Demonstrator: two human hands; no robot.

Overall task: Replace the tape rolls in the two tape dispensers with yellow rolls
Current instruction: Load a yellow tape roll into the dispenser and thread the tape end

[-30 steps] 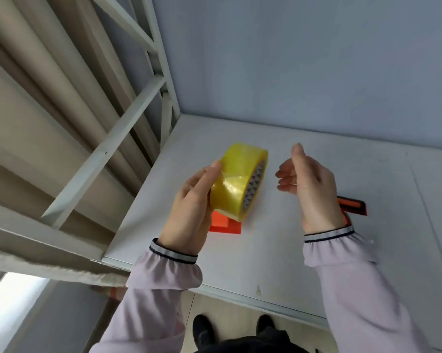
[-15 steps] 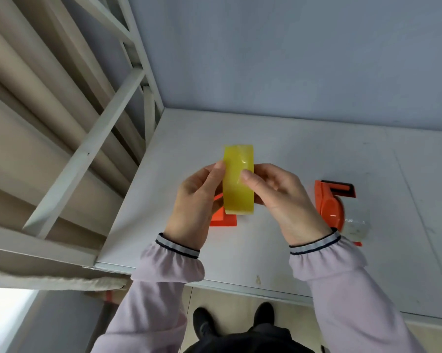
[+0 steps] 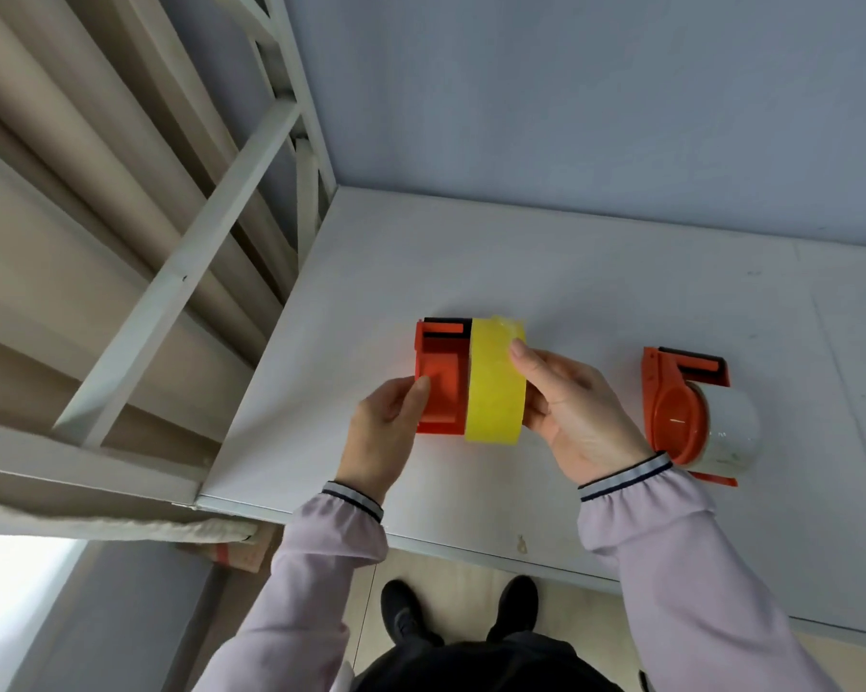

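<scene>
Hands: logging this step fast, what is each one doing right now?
Left hand: closed on the left orange dispenser, steadying it.
Right hand: closed on the yellow tape roll, held against that dispenser.

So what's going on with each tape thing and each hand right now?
Yellow tape roll: upright on edge, against the left dispenser, on the table.
Left orange tape dispenser: on the table, steadied at its side.
Right orange tape dispenser: untouched, holding a clear tape roll.
Left hand: grip on the left dispenser.
Right hand: grip on the yellow roll.
</scene>
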